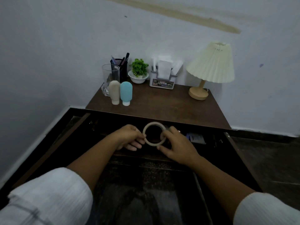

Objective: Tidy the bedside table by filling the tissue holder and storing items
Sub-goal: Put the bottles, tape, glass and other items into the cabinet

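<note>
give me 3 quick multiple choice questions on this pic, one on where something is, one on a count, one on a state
1. Where on the table does the lamp stand?
A) front left B) front middle C) back right

2. How many squeeze bottles stand by the glass?
A) one B) two C) four

3. What state is the drawer in?
A) open B) shut C) taken out and turned over

Answers:
1 C, it stands at the far right, beside the tissue holder.
2 B, one is beige and one blue.
3 A, its dark inside shows, and the left hand and right hand hold a ring there.
</note>
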Tool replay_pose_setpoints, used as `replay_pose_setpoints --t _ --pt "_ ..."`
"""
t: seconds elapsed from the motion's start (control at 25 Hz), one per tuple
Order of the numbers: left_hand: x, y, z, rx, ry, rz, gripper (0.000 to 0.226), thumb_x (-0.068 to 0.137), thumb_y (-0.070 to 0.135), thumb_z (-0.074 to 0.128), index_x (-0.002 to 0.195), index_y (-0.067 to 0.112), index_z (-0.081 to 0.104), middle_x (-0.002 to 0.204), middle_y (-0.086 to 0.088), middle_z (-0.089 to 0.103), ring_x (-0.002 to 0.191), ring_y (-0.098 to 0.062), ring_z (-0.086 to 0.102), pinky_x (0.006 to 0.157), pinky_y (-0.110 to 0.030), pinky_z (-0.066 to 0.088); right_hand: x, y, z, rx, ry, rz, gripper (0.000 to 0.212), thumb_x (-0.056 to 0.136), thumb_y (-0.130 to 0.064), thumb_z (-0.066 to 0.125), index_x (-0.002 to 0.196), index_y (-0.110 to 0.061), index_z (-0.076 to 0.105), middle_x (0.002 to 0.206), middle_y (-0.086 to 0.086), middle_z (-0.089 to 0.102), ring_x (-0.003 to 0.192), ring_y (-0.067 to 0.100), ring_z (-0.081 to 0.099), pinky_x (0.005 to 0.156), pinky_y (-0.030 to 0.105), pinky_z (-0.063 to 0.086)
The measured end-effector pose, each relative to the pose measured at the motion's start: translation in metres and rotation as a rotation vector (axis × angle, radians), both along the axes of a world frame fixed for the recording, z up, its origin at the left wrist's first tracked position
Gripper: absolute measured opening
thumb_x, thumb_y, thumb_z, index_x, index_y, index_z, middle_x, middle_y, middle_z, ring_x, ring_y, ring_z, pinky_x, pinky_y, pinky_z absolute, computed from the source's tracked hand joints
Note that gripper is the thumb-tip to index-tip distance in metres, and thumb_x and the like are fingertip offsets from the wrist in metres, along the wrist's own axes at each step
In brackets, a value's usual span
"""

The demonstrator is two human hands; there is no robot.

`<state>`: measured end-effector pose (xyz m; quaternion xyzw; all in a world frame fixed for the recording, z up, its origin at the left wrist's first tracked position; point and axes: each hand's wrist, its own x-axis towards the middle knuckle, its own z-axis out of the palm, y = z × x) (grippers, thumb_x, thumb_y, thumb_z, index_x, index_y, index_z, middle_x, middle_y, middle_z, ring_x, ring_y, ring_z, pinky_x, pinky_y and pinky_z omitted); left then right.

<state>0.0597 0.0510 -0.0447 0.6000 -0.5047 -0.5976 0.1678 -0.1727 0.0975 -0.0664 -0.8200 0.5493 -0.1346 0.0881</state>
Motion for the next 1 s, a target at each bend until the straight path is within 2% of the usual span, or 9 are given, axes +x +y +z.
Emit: replay_pose_setpoints --t 0.12,0.36,0.44,0.56,0.68,0.76,0.88,0.92,1.0 --pt "-0.008 -0.001 -0.029 0.054 -0.065 0.039 0.013 0.1 0.022 0.057 0.102 0.011 0.065 0.104 -0.012 0.076 0.08 -0.02 0.072 0.073 -0.035 0.059 0.004 -0.004 -0.023 0.097 -0.003 -0.034 0.027 0.09 -0.048 0.065 0.103 -0.031 0.048 0.101 -0.005 0.045 0.08 0.018 0.054 0.069 0.04 0.05" --pt "-0.027 -0.032 -0.063 0.032 -0.055 0.115 0.031 0.097 0.018 0.053 0.126 0.013 0.061 0.122 -0.008 0.065 0.092 -0.02 0.071 0.076 -0.034 0.057 0.012 -0.046 -0.058 0.226 -0.106 -0.189 0.015 0.095 -0.031 0.06 0.106 -0.021 0.057 0.104 0.006 0.055 0.088 0.028 0.057 0.07 0.037 0.048" --pt "-0.036 -0.041 -0.069 0.052 -0.059 0.131 0.035 0.098 0.022 0.052 0.132 0.014 0.057 0.126 -0.005 0.063 0.099 -0.019 0.068 0.074 -0.034 0.056 0.012 -0.058 -0.067 0.284 -0.12 -0.21 0.024 0.095 -0.028 0.06 0.117 -0.018 0.059 0.115 0.01 0.056 0.098 0.032 0.06 0.079 0.039 0.051" --pt "-0.046 -0.048 -0.077 0.087 -0.031 0.16 0.042 0.099 0.022 0.052 0.141 0.016 0.049 0.13 -0.004 0.059 0.107 -0.019 0.064 0.073 -0.033 0.054 0.011 -0.067 -0.078 0.363 -0.115 -0.216 0.044 0.094 -0.02 0.059 0.137 -0.017 0.053 0.133 0.011 0.054 0.118 0.034 0.057 0.093 0.041 0.052" --pt "-0.056 -0.051 -0.087 0.088 0.032 0.194 0.048 0.1 0.019 0.05 0.147 0.016 0.043 0.134 -0.004 0.057 0.112 -0.02 0.06 0.079 -0.035 0.054 0.013 -0.066 -0.086 0.401 -0.176 -0.222 0.049 0.089 -0.012 0.058 0.137 -0.016 0.051 0.135 0.011 0.054 0.119 0.033 0.057 0.093 0.042 0.053" --pt "-0.062 -0.051 -0.093 0.042 0.056 0.231 0.05 0.1 0.016 0.047 0.149 0.016 0.042 0.132 -0.005 0.059 0.114 -0.022 0.06 0.083 -0.036 0.054 0.017 -0.063 -0.091 0.398 -0.193 -0.226 0.05 0.087 -0.01 0.058 0.136 -0.016 0.053 0.135 0.01 0.054 0.118 0.032 0.058 0.094 0.044 0.053" --pt "-0.066 -0.05 -0.095 -0.065 0.059 0.305 0.046 0.097 0.01 0.047 0.142 0.019 0.049 0.129 -0.006 0.061 0.115 -0.026 0.059 0.099 -0.043 0.052 0.021 -0.061 -0.096 0.382 -0.188 -0.217 0.052 0.086 -0.01 0.057 0.138 -0.016 0.054 0.138 0.01 0.052 0.122 0.032 0.057 0.098 0.044 0.052" --pt "-0.066 -0.05 -0.094 -0.082 0.07 0.328 0.047 0.096 0.007 0.047 0.141 0.02 0.05 0.13 -0.006 0.061 0.115 -0.025 0.059 0.1 -0.043 0.052 0.021 -0.062 -0.096 0.376 -0.192 -0.227 0.051 0.087 -0.01 0.057 0.137 -0.016 0.055 0.138 0.01 0.052 0.121 0.032 0.057 0.098 0.044 0.052" --pt "-0.066 -0.052 -0.091 -0.065 0.121 0.353 0.047 0.097 0.004 0.045 0.14 0.022 0.049 0.129 -0.005 0.06 0.105 -0.02 0.061 0.088 -0.036 0.055 0.02 -0.065 -0.096 0.377 -0.203 -0.248 0.051 0.086 -0.01 0.057 0.136 -0.016 0.055 0.137 0.01 0.051 0.12 0.032 0.057 0.097 0.043 0.052"
